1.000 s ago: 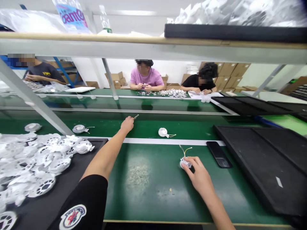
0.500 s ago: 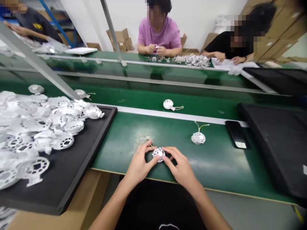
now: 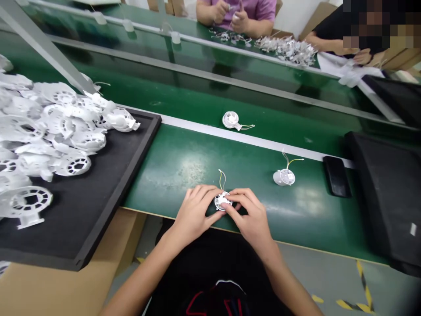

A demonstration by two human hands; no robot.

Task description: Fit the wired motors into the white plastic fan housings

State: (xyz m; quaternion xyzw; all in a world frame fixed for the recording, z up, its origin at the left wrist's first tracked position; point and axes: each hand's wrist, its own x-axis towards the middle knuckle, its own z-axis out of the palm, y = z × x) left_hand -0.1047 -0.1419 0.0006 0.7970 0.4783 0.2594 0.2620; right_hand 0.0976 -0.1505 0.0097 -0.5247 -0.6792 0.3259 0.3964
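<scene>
Between both hands, over the green bench near its front edge, is a small round white motor-like part [image 3: 222, 201] with an open, spoked face and thin wires rising from its far side. My left hand [image 3: 198, 209] grips its left rim, thumb beneath. My right hand [image 3: 248, 210] pinches it from the right, thumb and fingers over its face. To the right a similar round white part [image 3: 284, 177] lies tilted on the bench, wires pointing away. Farther back, a white round housing with wires [image 3: 231, 120] lies beyond the pale strip.
At left, a black tray [image 3: 108, 197] bears a heap of white plastic housings [image 3: 62, 127]. A dark phone [image 3: 337, 176] and another black tray [image 3: 388, 188] are on the right. Across the bench, two people work beside a pile of small parts [image 3: 287, 49].
The view has tipped downward. My left fingers have moved over the part's left rim, and its wires now point away from me instead of up to the left.
</scene>
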